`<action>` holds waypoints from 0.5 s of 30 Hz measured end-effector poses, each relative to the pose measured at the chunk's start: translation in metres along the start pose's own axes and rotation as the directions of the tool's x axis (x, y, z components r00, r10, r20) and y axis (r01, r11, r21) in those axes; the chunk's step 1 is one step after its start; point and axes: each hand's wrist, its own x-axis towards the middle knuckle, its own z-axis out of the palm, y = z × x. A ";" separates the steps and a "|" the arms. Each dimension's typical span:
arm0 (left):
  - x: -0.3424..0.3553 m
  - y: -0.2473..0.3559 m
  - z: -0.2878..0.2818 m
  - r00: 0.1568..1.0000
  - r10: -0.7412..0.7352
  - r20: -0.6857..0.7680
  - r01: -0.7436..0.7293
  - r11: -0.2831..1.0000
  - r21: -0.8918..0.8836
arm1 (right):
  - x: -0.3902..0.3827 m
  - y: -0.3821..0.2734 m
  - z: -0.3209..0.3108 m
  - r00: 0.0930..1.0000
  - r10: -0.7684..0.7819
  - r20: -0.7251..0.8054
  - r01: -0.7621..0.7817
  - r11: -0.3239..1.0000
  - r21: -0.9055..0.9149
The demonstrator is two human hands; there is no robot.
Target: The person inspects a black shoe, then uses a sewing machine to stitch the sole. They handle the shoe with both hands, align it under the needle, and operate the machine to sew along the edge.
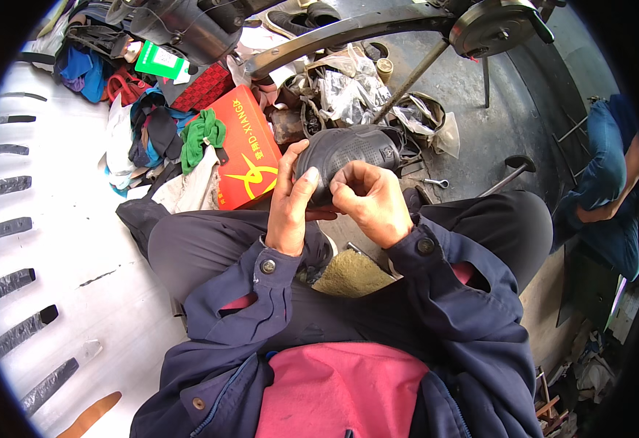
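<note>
A black shoe (pixel 348 150) with a perforated surface is raised over my crossed legs. My left hand (pixel 290 204) grips it from the left, thumb on its near side and fingers wrapped round it. My right hand (pixel 374 201) is at the shoe's lower right, thumb and forefinger pinched against it; what lies between those fingertips is too small or hidden to make out. Below both hands, between my legs, is a yellowish-brown rough pad (pixel 352 274).
A red box (pixel 246 124), green cloth (pixel 202 135) and heaped bags (pixel 345 87) lie ahead. Above are a machine's metal arm (pixel 341 33) and wheel (pixel 491 29). A pale sheet (pixel 93 241) spans the left. Another person's blue-clad leg (pixel 604 168) and hand are at right.
</note>
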 end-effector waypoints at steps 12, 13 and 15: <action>0.002 0.000 0.001 0.992 0.125 0.033 -0.128 0.985 0.116 | 0.000 -0.003 -0.004 0.914 -0.401 0.062 0.361 0.737 -0.572; 0.003 -0.001 0.002 0.989 0.145 0.035 -0.149 0.979 0.142 | 0.000 -0.003 -0.003 0.923 -0.380 0.058 0.339 0.733 -0.590; 0.002 -0.002 0.003 0.990 0.133 0.045 -0.136 0.987 0.088 | -0.001 -0.003 -0.002 0.926 -0.374 0.057 0.328 0.719 -0.613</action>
